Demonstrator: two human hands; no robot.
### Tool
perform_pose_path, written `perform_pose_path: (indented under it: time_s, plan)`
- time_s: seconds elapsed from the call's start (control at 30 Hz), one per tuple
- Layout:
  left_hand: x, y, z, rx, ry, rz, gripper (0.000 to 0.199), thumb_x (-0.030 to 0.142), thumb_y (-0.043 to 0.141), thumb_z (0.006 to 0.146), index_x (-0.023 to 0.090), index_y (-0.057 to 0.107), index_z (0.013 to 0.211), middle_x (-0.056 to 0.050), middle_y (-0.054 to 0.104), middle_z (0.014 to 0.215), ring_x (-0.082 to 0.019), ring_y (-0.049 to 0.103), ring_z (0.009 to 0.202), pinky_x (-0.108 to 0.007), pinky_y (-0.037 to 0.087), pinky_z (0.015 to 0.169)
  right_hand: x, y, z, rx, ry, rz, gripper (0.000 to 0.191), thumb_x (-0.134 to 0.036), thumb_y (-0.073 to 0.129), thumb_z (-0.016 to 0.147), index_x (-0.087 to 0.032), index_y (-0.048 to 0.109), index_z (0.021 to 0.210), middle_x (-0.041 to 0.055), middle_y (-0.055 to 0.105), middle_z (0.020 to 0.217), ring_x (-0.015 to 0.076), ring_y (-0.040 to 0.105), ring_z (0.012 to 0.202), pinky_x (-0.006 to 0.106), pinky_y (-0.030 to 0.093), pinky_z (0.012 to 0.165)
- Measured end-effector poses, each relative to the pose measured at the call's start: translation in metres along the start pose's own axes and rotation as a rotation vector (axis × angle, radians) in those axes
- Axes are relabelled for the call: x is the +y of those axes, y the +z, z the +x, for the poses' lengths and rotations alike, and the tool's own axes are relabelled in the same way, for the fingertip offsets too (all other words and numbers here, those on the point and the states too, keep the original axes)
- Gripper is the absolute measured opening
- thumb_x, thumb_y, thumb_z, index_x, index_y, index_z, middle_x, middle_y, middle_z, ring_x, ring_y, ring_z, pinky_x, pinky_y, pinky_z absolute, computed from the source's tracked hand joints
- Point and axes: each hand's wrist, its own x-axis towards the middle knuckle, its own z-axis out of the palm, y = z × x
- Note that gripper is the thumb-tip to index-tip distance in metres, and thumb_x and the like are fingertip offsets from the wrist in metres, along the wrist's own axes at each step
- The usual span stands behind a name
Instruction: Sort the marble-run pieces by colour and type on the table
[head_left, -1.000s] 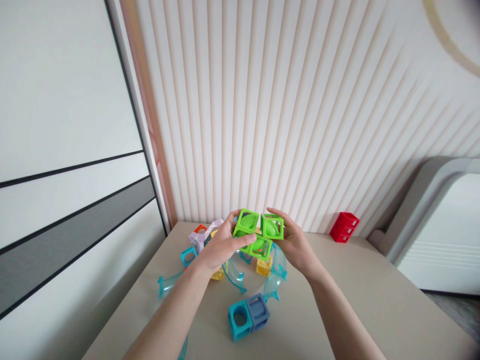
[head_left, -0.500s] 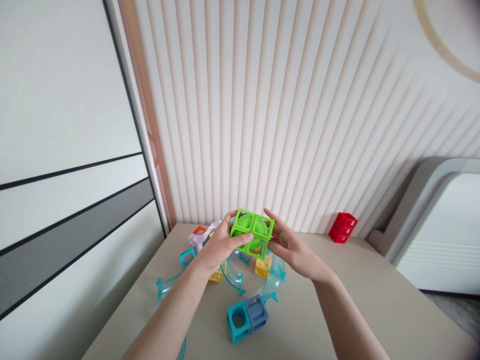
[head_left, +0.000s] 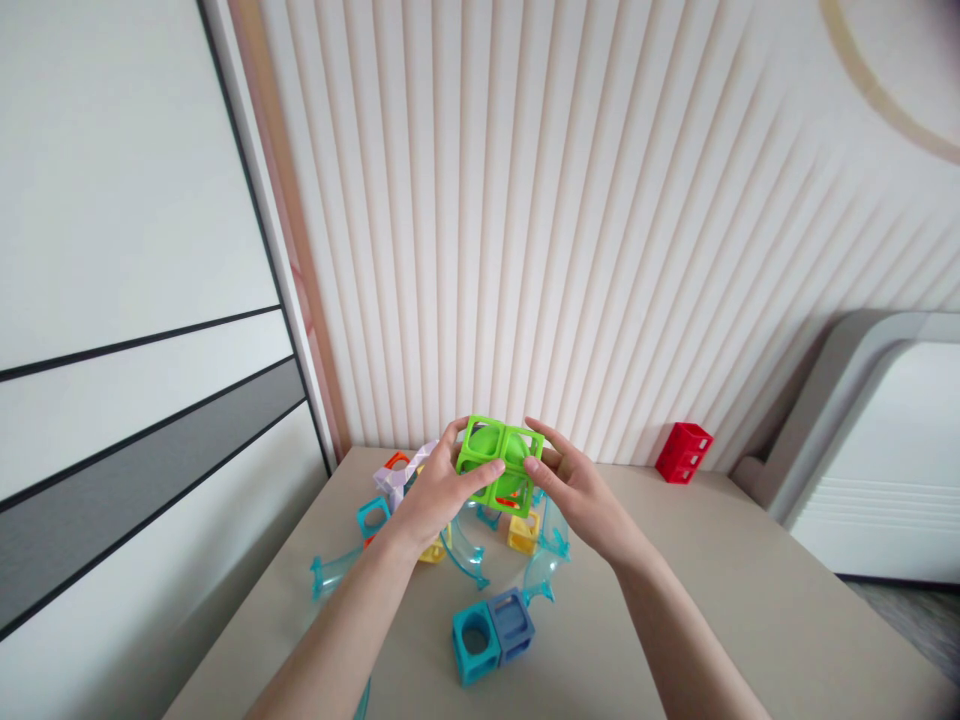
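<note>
Between both hands, raised over the tabletop, is a bright green block of joined open cubes [head_left: 487, 440]. My left hand [head_left: 442, 482] grips its left side, the thumb lying across the front. My right hand [head_left: 574, 485] holds its right side, thumb pressed on the front face and fingers behind. Below it lie clear blue track pieces [head_left: 466, 560] and a yellow cube [head_left: 523, 532]. Nearer to me a turquoise cube with a round hole [head_left: 475, 642] stands against a slate-blue cube [head_left: 512, 625]. The backs of the fingers behind the green block are partly hidden.
A red block with several openings [head_left: 683, 453] stands at the table's back right. Lilac track [head_left: 394, 483], a small blue cube [head_left: 373, 516] and a clear tube [head_left: 334, 573] lie left. The ribbed wall [head_left: 525, 200] rises behind the table [head_left: 720, 600].
My right thumb has come onto the front face of the green block, and the right hand has moved slightly left. The left hand keeps its grip.
</note>
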Motion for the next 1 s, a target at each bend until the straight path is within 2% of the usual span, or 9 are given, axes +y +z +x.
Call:
perform_pose_path:
  time_s: [0.23,0.33,0.47,0.6,0.73,0.9,1.0]
  plan:
    - [-0.005,0.001,0.001,0.029,0.055,-0.012,0.069,0.029,0.086,0.072,0.024,0.048,0.13,-0.005,0.073,0.111,-0.024,0.072,0.098,-0.034,0.057,0.083,0.006,0.001,0.001,0.021,-0.015,0.0,0.083,-0.05,0.069,0.091,-0.018,0.031,0.157,0.009,0.072,0.113,0.0251,0.068,0.109,0.047,0.051,0.103]
    - [-0.006,0.002,0.002,0.08,0.075,-0.011,0.068,0.028,0.086,0.072,0.026,0.05,0.129,-0.003,0.073,0.109,-0.021,0.072,0.095,-0.031,0.057,0.082,0.005,0.003,0.0,0.038,-0.026,-0.039,0.077,-0.052,0.066,0.092,-0.019,0.036,0.155,0.0071,0.074,0.106,0.0253,0.068,0.108,0.046,0.053,0.099]
    - [-0.005,0.004,0.001,0.129,0.106,-0.013,0.063,0.028,0.087,0.07,0.026,0.054,0.124,0.0,0.074,0.105,-0.019,0.072,0.091,-0.029,0.056,0.082,-0.002,0.009,-0.001,0.026,-0.029,-0.02,0.069,-0.054,0.066,0.092,-0.02,0.047,0.149,0.0089,0.074,0.111,0.0265,0.069,0.106,0.046,0.055,0.095]
    - [-0.004,0.007,0.0,0.145,0.096,-0.018,0.065,0.031,0.088,0.067,0.026,0.055,0.123,-0.001,0.075,0.104,-0.02,0.072,0.091,-0.03,0.056,0.082,-0.008,0.014,-0.002,0.01,-0.027,0.029,0.063,-0.054,0.068,0.089,-0.02,0.056,0.141,0.0098,0.075,0.111,0.0272,0.071,0.102,0.045,0.058,0.09]
    - [-0.007,0.01,0.0,0.153,0.088,-0.014,0.064,0.037,0.087,0.068,0.026,0.055,0.123,-0.001,0.075,0.098,-0.02,0.073,0.087,-0.031,0.057,0.08,-0.006,0.014,-0.002,0.045,-0.059,0.012,0.058,-0.054,0.07,0.088,-0.019,0.062,0.134,0.0085,0.076,0.102,0.0269,0.072,0.096,0.042,0.06,0.085]
    - [-0.011,0.012,0.0,0.133,0.077,-0.029,0.06,0.037,0.084,0.073,0.024,0.053,0.123,-0.001,0.075,0.094,-0.022,0.073,0.088,-0.033,0.058,0.079,0.007,0.011,-0.001,0.135,-0.062,-0.094,0.064,-0.055,0.067,0.089,-0.017,0.057,0.14,0.0089,0.075,0.098,0.0271,0.071,0.091,0.043,0.06,0.082]
    - [-0.01,0.013,0.0,0.139,0.102,-0.035,0.06,0.035,0.084,0.074,0.026,0.052,0.124,-0.001,0.075,0.099,-0.021,0.073,0.088,-0.032,0.058,0.08,0.015,0.01,-0.001,0.186,-0.107,-0.203,0.065,-0.055,0.062,0.093,-0.02,0.049,0.147,0.0108,0.073,0.111,0.0275,0.071,0.099,0.044,0.059,0.088]
